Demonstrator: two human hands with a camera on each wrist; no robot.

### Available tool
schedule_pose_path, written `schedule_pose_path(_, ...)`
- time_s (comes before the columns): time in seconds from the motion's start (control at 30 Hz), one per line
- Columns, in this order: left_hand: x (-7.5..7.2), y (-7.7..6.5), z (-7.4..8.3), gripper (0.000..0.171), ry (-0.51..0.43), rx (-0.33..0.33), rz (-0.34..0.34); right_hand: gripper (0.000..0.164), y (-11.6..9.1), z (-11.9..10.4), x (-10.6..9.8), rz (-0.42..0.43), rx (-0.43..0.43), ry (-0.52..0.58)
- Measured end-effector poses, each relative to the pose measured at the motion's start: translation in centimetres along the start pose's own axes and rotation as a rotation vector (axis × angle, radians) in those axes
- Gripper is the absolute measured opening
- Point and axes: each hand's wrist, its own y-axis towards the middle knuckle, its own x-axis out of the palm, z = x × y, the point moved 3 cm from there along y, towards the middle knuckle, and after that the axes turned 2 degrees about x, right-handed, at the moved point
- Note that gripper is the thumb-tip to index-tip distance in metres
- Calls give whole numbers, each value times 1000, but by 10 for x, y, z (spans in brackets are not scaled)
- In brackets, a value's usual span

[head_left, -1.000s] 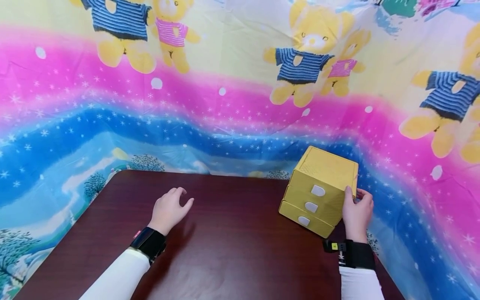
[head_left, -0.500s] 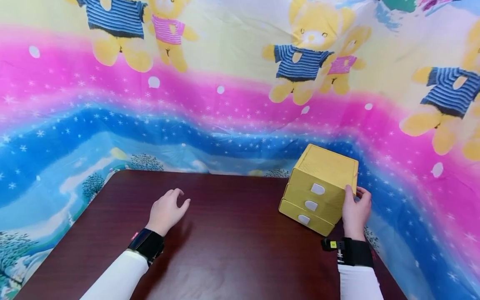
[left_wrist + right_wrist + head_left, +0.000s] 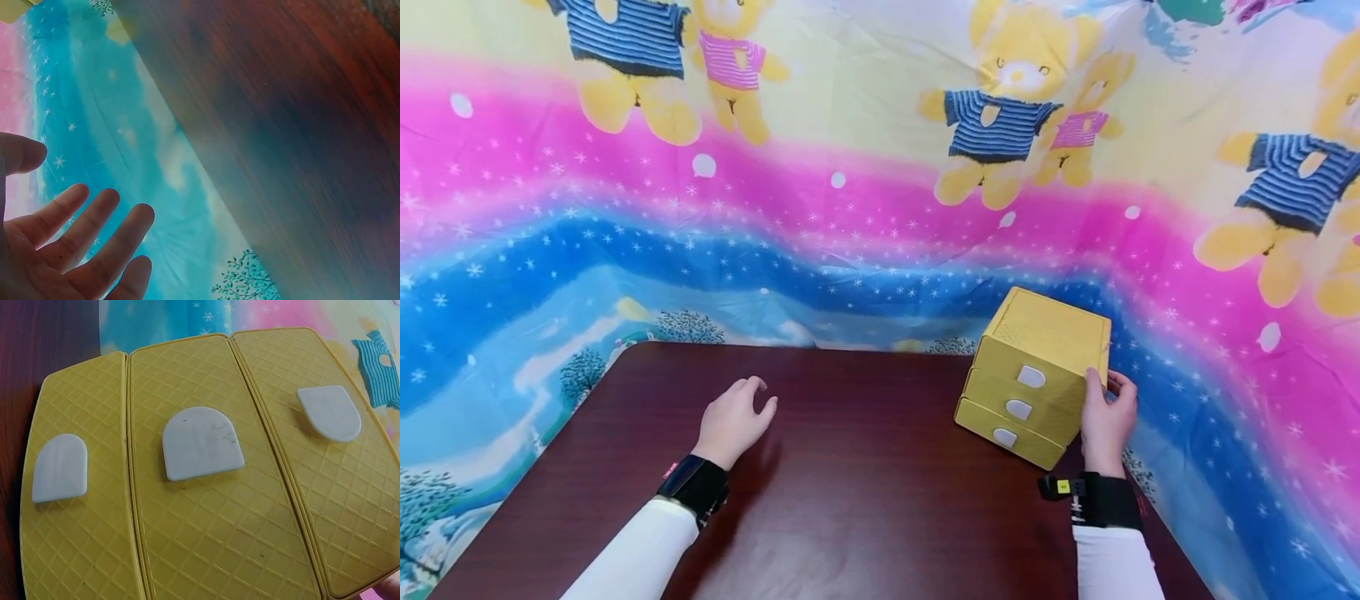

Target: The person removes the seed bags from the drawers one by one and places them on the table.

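A yellow mini drawer cabinet [image 3: 1052, 333] stands at the table's back right, turned at an angle. Its three drawers are closed, each with a white rounded tab; the right wrist view shows the middle tab [image 3: 203, 444] and the quilted drawer fronts close up. My right hand [image 3: 1107, 421] holds the cabinet's right front edge, thumb at the front and fingers along the right side, partly hidden. To the left, over the table, my left hand [image 3: 733, 423] hovers with loosely bent fingers and nothing in them. In the left wrist view its fingers [image 3: 103, 250] are spread apart.
The dark brown wooden table [image 3: 865, 467] has a rounded back left corner. Behind it and along both sides hangs a printed cloth [image 3: 820, 225] with bears and snowflakes. The cabinet sits close to the cloth on the right.
The view has shifted slightly. My right hand keeps its place on the cabinet, my left hand stays over the table, and the drawers remain closed.
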Motion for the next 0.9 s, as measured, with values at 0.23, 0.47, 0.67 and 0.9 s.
schedule_pose_path(0.23,-1,0,-2,29,5,0,1,65,0,-1,5,-17,8,19)
schedule_pose_path(0.47,-1,-2,-2,29,-3,-3,9,66,-2,-4,15,-61,10,43)
schedule_pose_path(0.67,-7,-4,-3,32,-38,-18,8,65,-6,-6,28,-105,0,65)
schedule_pose_path(0.9,-15,-6,-8,33,-82,-43,11,63,-15,-10,43,-114,-59,80)
